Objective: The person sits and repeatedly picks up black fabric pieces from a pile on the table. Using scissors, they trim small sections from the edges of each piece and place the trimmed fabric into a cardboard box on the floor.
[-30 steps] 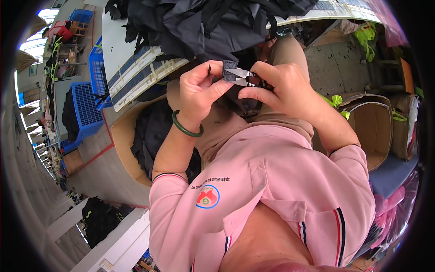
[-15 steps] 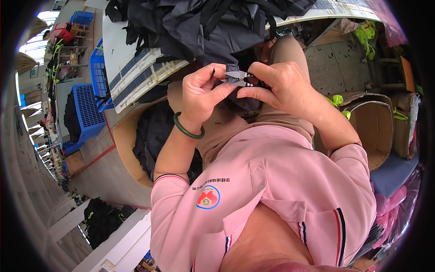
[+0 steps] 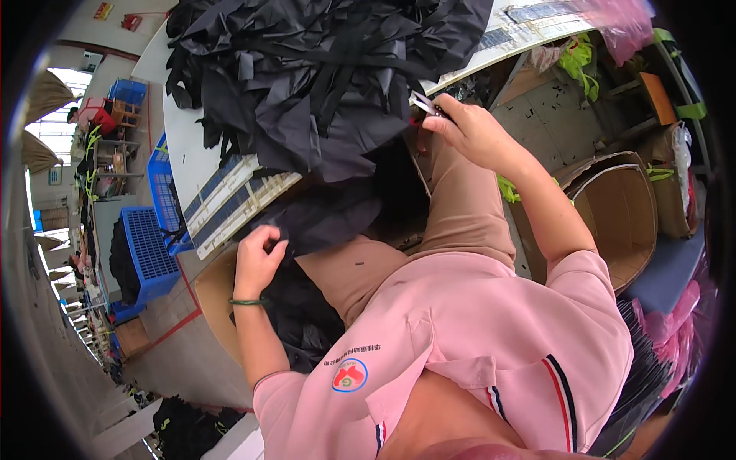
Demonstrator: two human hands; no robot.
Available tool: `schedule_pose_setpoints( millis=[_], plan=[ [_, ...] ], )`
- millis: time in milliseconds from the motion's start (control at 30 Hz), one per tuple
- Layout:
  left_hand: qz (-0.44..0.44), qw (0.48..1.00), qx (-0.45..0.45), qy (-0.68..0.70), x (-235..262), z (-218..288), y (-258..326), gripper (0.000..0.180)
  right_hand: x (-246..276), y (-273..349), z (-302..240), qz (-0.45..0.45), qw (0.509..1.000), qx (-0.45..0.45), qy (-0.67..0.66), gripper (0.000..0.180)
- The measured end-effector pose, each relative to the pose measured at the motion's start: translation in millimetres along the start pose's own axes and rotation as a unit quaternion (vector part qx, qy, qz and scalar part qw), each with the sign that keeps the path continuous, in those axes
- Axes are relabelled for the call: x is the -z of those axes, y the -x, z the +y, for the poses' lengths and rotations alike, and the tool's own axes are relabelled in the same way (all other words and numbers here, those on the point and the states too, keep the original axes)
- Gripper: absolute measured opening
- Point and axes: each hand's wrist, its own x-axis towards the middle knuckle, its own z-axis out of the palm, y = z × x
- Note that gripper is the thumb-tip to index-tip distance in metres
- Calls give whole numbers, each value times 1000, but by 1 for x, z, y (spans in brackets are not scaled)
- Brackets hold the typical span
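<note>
Left hand [image 3: 257,261] pinches limp black cloth [image 3: 322,218]; right hand [image 3: 468,130] grips small metal snips [image 3: 424,103] beside the heaped fabric pile [image 3: 322,69].

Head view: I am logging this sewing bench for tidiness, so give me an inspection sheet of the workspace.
Surface: white worktable, mostly covered; pale ruled strips along its near edge.
Job's things: heap of black fabric pieces and straps on the table; one black fabric piece draped over the lap; small metal thread snips.
Clutter: open brown cardboard box at the right; blue plastic crates at the left; pink plastic bag.
Grippers: left hand pinches the lap fabric's edge; right hand holds the snips at the heap's edge.
Cables: nothing seen.
Surroundings: grey floor, shelving far left.
</note>
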Motion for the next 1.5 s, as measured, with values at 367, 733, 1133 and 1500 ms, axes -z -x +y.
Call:
schedule_pose_setpoints(
  millis=[367,733,1133,1500],
  plan=[
    [-432,744,507,-48,-156,-289,247,27,55,-133,190,296,916,-243,123,62],
    [-23,985,169,-33,-32,-112,64,21,86,-125,105,323,945,-32,45,33],
    [41,803,-268,531,-13,184,-47,98,36,0,-143,-25,869,493,36,30],
    [225,668,-173,688,-3,131,25,38,-41,27,-148,-25,792,558,-246,16]
  ],
)
